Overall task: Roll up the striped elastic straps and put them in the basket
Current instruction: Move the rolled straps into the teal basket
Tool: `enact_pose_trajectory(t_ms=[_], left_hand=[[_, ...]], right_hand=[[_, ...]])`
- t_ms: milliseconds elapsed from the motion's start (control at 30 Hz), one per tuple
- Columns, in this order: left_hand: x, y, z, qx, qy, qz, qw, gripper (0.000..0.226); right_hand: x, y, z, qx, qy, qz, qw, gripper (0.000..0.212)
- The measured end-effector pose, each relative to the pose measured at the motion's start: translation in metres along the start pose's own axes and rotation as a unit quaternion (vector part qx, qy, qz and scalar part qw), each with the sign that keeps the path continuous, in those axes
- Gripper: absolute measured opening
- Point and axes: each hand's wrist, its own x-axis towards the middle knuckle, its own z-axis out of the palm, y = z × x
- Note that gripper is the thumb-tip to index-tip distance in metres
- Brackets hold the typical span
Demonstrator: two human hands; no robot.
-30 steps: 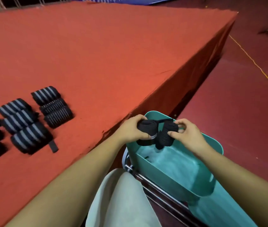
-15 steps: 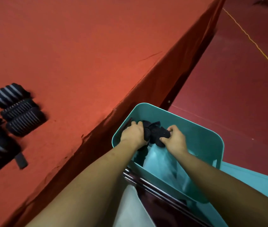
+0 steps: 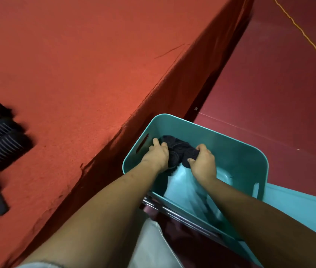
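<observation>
In basket (image 3: 230,151), dark straps (image 3: 180,147), stripes unclear

Single head-worn wide-angle view; faces forward and steeply down, close above the basket (image 3: 221,140) at lower right. Table (image 3: 76,64) fills upper left.

The rectangular teal basket (image 3: 230,144) is smooth plastic with a soft sheen; the dark straps (image 3: 180,149) in it are matt woven cloth. The counter (image 3: 85,64) has a matt, felt-like orange-red covering, and the thin bars (image 3: 174,213) below are shiny metal.
</observation>
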Motion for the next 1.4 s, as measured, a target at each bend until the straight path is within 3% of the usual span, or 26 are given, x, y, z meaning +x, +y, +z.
enact_pose_trajectory(t_ms=[200,300,500,833,1000,1100,1400], left_hand=[[-0.002,0.005,-0.001,0.163,0.095,0.013,0.982,0.035],[0.000,0.003,-0.001,0.117,0.036,-0.022,0.992,0.040],[-0.002,-0.001,-0.003,0.053,0.001,-0.017,0.998,0.042],[-0.032,-0.012,-0.034,-0.051,0.067,0.008,0.996,0.035],[-0.077,-0.040,-0.080,-0.212,0.125,0.065,0.967,0.028],[-0.119,-0.073,-0.112,-0.234,0.171,0.064,0.955,0.022],[-0.274,-0.229,-0.134,-0.146,0.319,-0.145,0.925,0.017]], right_hand=[[-0.003,0.002,0.004,0.014,0.005,0.011,1.000,0.038],[-0.004,0.003,0.004,0.010,0.000,0.020,1.000,0.037],[0.001,0.002,-0.005,-0.013,-0.046,0.036,0.998,0.040],[0.000,-0.013,-0.044,-0.052,-0.096,0.028,0.994,0.027],[-0.015,-0.046,-0.070,-0.052,-0.089,-0.067,0.992,0.033],[-0.029,-0.087,-0.081,-0.051,-0.100,-0.139,0.984,0.042],[-0.106,-0.242,-0.044,-0.072,-0.158,-0.374,0.911,0.041]])
